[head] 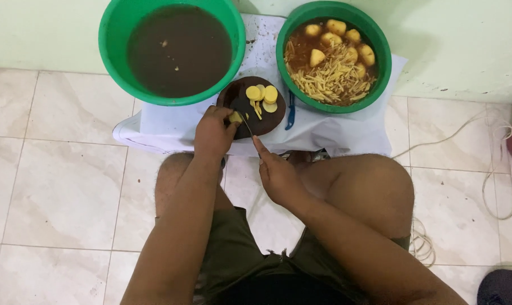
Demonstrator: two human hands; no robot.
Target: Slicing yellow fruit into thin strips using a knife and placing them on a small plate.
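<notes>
On the tiled floor (64,186), left hand (213,134) pins potato (235,117) at board's (267,121) near edge, right hand (278,178) grips knife (246,125).

Hands (244,152) slicing potato (235,117) on board (267,125)

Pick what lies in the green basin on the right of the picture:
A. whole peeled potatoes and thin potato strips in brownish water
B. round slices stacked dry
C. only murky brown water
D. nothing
A: the right green basin holds whole peeled potatoes and potato strips in brownish water.
</notes>
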